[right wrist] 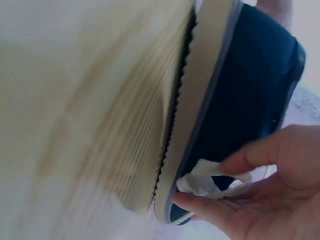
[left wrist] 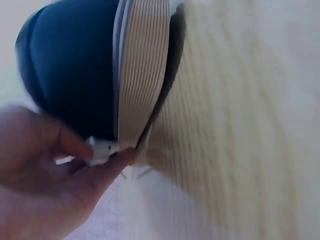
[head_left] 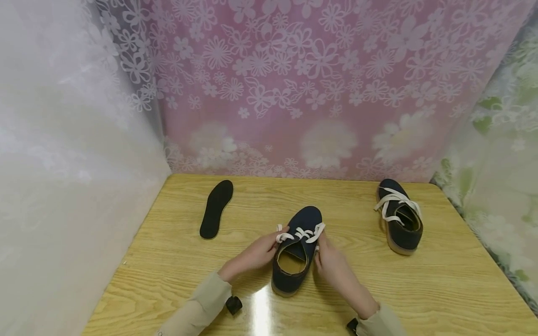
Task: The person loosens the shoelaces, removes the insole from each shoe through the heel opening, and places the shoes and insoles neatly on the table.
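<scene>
A dark blue shoe (head_left: pixel 306 217) with a pale ribbed sole (left wrist: pixel 142 65) sits near the middle of the table, toe pointing away. White laces (head_left: pixel 303 233) cross its tongue, with loops and ends at both sides. On the shoe's left side, my left hand (head_left: pixel 261 248) pinches a white lace (left wrist: pixel 100 151) between thumb and fingers, close to the sole. My right hand (head_left: pixel 335 267) is at the opposite side, holding the other part of the lace (right wrist: pixel 200 180) between thumb and fingers. Some fingertips are hidden by the lace and shoe in the head view.
A second dark shoe (head_left: pixel 404 237) with loose white laces stands at the right of the wooden table (head_left: pixel 176 275). At the back left lies a black insole (head_left: pixel 215 210). A pink floral curtain (head_left: pixel 269 93) hangs behind the table, with pale cloth at both sides.
</scene>
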Available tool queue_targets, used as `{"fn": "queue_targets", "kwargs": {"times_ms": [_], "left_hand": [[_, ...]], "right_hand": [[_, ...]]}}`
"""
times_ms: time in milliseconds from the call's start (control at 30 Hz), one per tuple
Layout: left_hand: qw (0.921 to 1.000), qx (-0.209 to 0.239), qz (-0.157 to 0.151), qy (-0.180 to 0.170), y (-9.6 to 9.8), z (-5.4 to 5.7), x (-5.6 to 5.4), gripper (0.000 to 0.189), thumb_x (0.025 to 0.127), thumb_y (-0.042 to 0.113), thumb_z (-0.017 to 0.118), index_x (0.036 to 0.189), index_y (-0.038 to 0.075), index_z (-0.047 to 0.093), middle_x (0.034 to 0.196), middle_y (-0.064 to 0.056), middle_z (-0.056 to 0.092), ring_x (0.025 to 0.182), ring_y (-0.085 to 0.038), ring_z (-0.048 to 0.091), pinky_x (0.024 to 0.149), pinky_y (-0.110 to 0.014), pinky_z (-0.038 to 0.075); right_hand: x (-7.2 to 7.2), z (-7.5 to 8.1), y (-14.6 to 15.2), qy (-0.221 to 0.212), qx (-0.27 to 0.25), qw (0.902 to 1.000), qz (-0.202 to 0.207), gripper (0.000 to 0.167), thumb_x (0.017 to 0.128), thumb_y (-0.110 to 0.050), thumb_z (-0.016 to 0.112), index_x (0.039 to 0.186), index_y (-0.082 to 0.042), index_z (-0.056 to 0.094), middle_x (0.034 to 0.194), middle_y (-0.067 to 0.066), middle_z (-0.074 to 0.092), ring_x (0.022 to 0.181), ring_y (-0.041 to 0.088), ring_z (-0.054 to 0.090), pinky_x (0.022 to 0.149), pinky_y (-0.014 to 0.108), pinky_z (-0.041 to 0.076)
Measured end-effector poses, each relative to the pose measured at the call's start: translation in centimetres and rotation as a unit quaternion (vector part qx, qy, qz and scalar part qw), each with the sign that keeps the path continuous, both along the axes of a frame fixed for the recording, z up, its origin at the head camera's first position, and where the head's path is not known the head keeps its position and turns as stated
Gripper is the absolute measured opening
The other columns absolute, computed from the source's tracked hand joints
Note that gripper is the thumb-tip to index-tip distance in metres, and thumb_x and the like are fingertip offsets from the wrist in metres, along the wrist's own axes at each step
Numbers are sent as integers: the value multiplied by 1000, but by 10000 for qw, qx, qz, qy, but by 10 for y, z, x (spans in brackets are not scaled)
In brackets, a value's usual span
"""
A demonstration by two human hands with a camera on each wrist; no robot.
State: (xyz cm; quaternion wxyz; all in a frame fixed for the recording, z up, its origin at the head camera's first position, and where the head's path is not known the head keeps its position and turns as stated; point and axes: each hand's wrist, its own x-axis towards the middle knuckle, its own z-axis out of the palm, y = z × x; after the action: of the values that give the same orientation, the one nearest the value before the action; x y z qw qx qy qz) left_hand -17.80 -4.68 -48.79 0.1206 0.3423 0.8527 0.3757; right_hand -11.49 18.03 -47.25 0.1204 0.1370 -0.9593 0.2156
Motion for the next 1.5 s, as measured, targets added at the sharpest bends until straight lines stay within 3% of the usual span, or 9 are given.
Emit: {"fn": "queue_targets", "kwargs": {"times_ms": [100, 200, 300, 367, 433, 500, 833, 1067, 1500], "left_hand": [[9968, 164, -594, -510, -13, 0, 5, 65, 101, -6, 48, 160, 1, 22, 158, -19, 37, 83, -15, 57, 82, -26, 46], [9879, 337, -1079, -1058, -25, 2, 13, 80, 95, -5, 53, 162, 2, 11, 155, -20, 35, 73, -9, 41, 73, -21, 40], [9800, 388, -1431, -1327, -33, 5, 22, 92, 92, -2, 60, 163, 5, 3, 165, -20, 17, 111, -11, 51, 93, -23, 44], [9778, 385, -1577, -1322, -35, 6, 27, 97, 93, 5, 67, 164, 9, 1, 168, -19, 5, 140, -21, 37, 112, -32, 36], [9787, 393, -1552, -1284, -35, 7, 32, 104, 92, 14, 75, 165, 13, 1, 169, -16, -4, 155, -26, 8, 123, -43, 21], [9814, 352, -1418, -1243, -33, 7, 35, 110, 90, 25, 80, 165, 19, 1, 169, -14, -6, 156, -29, -2, 124, -50, 16], [9897, -91, -903, -1107, -6, 8, 27, 112, 86, 38, 82, 165, 25, 3, 170, -12, 0, 155, -29, 6, 121, -49, 25], [9906, -353, -856, -1002, 20, 8, 11, 112, 89, 44, 78, 165, 25, -1, 170, -8, -1, 155, -29, 9, 119, -46, 31], [9933, -503, -310, -995, 80, 8, -10, 115, 88, 54, 75, 164, 26, -7, 169, -16, 1, 154, -32, 13, 117, -50, 33]], "right_hand": [[10, 5, 0, -878, -367, 9952, 235, 77, 87, 8, 67, 153, 14, 26, 149, 38, 39, 86, 36, 68, 57, 35, 51], [15, 8, 3, -1565, -950, 9817, 523, 90, 83, 10, 71, 156, 11, 19, 158, 37, 24, 120, 47, 58, 82, 43, 58], [19, 11, 7, -1925, -1541, 9644, 952, 104, 80, 8, 79, 158, 11, 11, 159, 36, 21, 136, 50, 42, 100, 53, 49], [22, 11, 9, -2065, -1873, 9529, 1191, 115, 77, 0, 87, 159, 8, 6, 159, 36, 21, 138, 52, 38, 101, 57, 46], [26, 11, 10, -2138, -2086, 9445, 1369, 126, 73, -11, 93, 160, 6, 3, 159, 35, 21, 140, 52, 35, 101, 59, 45], [28, 10, 9, -2131, -2161, 9415, 1462, 134, 70, -22, 95, 160, 5, 0, 161, 36, 16, 143, 53, 29, 101, 60, 45], [17, 7, 13, -2053, -2274, 9430, 1301, 140, 67, -26, 95, 159, 6, -5, 163, 35, -1, 148, 52, 14, 106, 58, 39], [2, 3, 39, -2355, -2813, 9198, 1392, 135, 76, -19, 90, 159, -1, -15, 164, 32, -5, 147, 52, 16, 109, 61, 33], [-23, 10, 101, -3352, -2588, 9033, 685, 119, 90, -26, 80, 160, -1, -12, 159, 39, 14, 141, 54, 33, 108, 60, 40]]}}
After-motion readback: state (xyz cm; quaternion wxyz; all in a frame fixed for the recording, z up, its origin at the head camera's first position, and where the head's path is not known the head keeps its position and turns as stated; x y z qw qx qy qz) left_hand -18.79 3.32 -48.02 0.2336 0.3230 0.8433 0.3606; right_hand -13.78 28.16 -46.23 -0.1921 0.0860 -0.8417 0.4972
